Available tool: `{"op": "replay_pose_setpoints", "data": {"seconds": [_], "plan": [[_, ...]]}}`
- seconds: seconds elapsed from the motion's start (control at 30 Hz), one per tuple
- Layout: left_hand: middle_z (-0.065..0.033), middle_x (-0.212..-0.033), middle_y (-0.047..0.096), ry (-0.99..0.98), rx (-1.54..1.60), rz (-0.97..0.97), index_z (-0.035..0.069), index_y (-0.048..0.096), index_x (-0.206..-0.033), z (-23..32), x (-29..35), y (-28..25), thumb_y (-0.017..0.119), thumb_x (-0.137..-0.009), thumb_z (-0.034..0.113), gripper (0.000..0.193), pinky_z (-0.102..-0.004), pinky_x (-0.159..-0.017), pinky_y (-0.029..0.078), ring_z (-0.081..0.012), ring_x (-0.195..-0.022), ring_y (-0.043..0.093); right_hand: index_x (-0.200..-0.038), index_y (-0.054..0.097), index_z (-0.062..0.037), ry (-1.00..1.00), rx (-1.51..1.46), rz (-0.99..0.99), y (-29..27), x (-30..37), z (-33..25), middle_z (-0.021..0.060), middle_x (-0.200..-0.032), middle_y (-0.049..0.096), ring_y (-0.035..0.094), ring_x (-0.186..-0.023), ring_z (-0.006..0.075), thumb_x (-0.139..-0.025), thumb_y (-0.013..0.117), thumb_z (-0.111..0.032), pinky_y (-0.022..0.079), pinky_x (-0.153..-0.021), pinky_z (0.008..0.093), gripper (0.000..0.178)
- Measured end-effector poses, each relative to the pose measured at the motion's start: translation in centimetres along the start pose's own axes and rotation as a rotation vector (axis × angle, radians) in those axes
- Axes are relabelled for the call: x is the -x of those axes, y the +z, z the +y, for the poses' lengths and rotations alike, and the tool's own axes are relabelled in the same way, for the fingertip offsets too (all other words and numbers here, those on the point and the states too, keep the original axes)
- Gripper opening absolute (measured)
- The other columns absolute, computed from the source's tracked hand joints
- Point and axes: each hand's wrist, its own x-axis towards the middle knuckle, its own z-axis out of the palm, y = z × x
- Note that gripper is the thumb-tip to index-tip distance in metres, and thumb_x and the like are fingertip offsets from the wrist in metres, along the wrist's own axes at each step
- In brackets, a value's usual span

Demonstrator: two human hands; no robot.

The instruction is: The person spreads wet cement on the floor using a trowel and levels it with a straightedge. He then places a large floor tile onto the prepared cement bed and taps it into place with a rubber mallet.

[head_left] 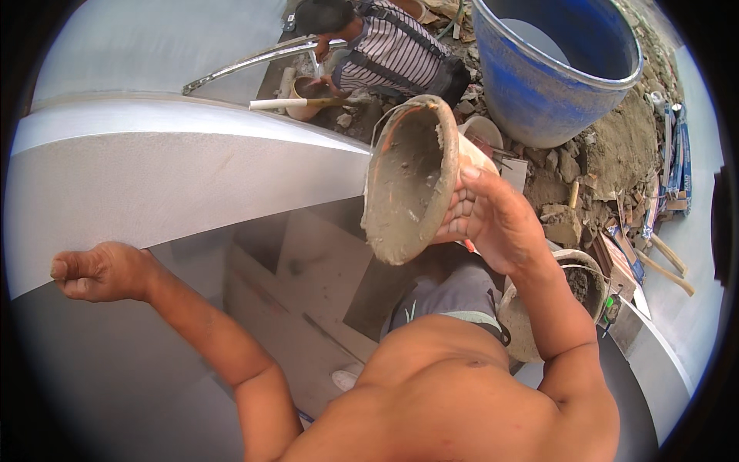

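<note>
Grey mortar is coating the inside of the bucket (pixel 412 181) that you are tipping on its side at the centre of the frame, its mouth facing left toward the grey wall top (pixel 177 181). Your right hand (pixel 485 215) is gripping the bucket from beneath, fingers curled around its base and thumb over the upper edge. Only a thin smear is clinging to the inner wall, so the load is probably already emptied, though the far bottom is lying in shadow. Your left hand (pixel 96 271), at the left of the frame, is closing into a loose fist against the wall top and holding nothing.

The wall top is running as a pale rendered band across the upper left, with a darker stepped recess dropping away below it. A second bucket (pixel 573 296) holding mortar is sitting at the lower right, just beside your right forearm. A large blue drum (pixel 554 69) is standing at the upper right among rubble and earth. At the top centre a person in a striped shirt (pixel 389 50) is crouching over another small pail (pixel 304 96).
</note>
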Motion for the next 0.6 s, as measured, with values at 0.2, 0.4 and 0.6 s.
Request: {"op": "replay_pose_setpoints", "data": {"seconds": [0.2, 0.4, 0.6], "plan": [[-0.0086, -0.083, 0.048, -0.051, 0.004, 0.071, -0.006, 0.05, -0.097, 0.2, -0.2, 0.9, 0.038, -0.097, 0.065, 0.072, -0.0293, -0.082, 0.051, -0.0184, -0.081, 0.054, -0.117, 0.056, -0.002, 0.02, 0.098, 0.301, -6.6, -14.8, 3.6, 0.0164, -0.1, 0.062, 0.064, -0.091, 0.0289, -0.086, 0.065, -0.045, 0.051, -0.087, 0.0458, 0.055], [-0.0127, -0.079, 0.06, -0.113, 0.015, 0.164, -0.001, 0.057, -0.075, -1.3, -0.1, 1.0, 0.047, -0.092, 0.068, 0.071, -0.0349, -0.081, 0.056, -0.0175, -0.08, 0.062, -0.148, 0.034, -0.0092, 0.07, 0.018, 0.451, -15.1, -29.1, 11.1, 0.019, -0.151, 0.035, 0.034, -0.136, 0.0457, -0.084, 0.066, -0.045, 0.03, -0.109, 0.0596, 0.08], [0.0025, -0.05, 0.028, -0.041, 0.101, 0.201, 0.013, 0.034, -0.054, 0.9, -0.3, 1.0, 0.049, -0.086, 0.073, 0.07, -0.0262, -0.049, 0.044, -0.0093, -0.046, 0.036, -0.141, 0.039, 0.0013, 0.187, 0.033, 0.472, -16.0, -30.7, 15.7, 0.0244, -0.14, 0.043, 0.044, -0.129, 0.0401, -0.08, 0.069, -0.056, 0.031, -0.111, 0.0515, 0.089]]}}
